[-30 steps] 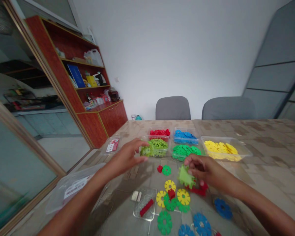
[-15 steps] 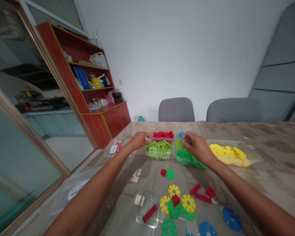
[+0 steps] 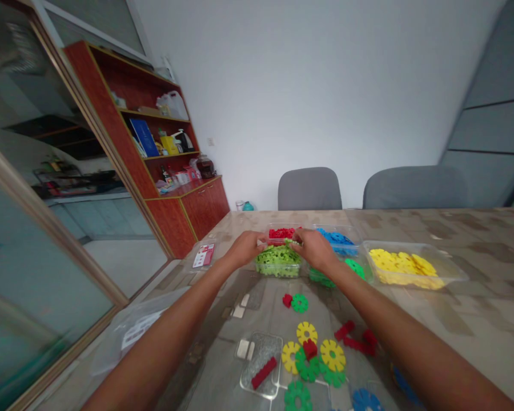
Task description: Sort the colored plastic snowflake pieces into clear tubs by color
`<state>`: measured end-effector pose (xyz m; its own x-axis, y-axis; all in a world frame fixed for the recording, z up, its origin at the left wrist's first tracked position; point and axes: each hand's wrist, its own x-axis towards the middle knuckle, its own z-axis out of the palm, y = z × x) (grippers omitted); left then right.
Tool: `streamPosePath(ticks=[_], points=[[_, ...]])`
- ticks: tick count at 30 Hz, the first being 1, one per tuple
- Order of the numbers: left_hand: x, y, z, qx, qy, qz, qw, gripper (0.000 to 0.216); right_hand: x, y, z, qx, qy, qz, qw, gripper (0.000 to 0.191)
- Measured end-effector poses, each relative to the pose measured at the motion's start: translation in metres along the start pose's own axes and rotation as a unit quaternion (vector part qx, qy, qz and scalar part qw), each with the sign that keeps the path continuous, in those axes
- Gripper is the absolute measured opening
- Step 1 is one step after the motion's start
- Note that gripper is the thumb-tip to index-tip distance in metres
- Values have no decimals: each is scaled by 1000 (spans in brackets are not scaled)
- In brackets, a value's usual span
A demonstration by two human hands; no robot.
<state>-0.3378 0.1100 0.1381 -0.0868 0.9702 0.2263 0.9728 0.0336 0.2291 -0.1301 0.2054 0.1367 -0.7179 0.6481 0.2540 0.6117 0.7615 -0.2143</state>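
Note:
A clear plastic tub (image 3: 278, 269) full of light green notched pieces (image 3: 278, 254) stands at the middle of the table. At its left rim is my left hand (image 3: 248, 249), with fingers and thumb closed on the edge. My right hand (image 3: 314, 249) is over the tub's right side, fingers pinched on a light green disc (image 3: 288, 242) mostly hidden by the fingers. Red pieces (image 3: 282, 233) fill a tub behind. Right of these are a tub of blue pieces (image 3: 336, 240) and green pieces (image 3: 354, 268), the latter partly covered by my right forearm.
Yellow discs (image 3: 400, 262) fill a tub at the right. Nearer me lie a clear lid (image 3: 259, 357) under a red bar (image 3: 264, 373), and several loose yellow discs (image 3: 333, 355), green discs (image 3: 300, 302) and red bars (image 3: 345, 330). Grey chairs (image 3: 309, 189) stand beyond the table.
My right hand has moved left with the light green disc, from above the green tub to the light green one. My left hand stays at the tub's rim.

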Motion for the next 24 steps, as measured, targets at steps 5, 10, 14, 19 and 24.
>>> streamPosePath(ticks=[5, 10, 14, 19, 24], points=[[-6, -8, 4, 19, 33, -27, 999, 23, -5, 0, -2, -43, -56, -60, 996, 25], [-7, -11, 9, 26, 36, -30, 999, 18, -6, -5, -4, -92, -54, -60, 992, 25], [-7, -8, 10, 28, 34, -14, 999, 23, -4, -9, -1, -113, -41, -46, 992, 28], [-5, -9, 12, 32, 14, 8, 999, 26, -1, -15, 3, -134, -25, -14, 991, 27], [-1, -9, 14, 38, 8, 8, 999, 27, 1, -19, 6, -132, -26, -23, 991, 28]])
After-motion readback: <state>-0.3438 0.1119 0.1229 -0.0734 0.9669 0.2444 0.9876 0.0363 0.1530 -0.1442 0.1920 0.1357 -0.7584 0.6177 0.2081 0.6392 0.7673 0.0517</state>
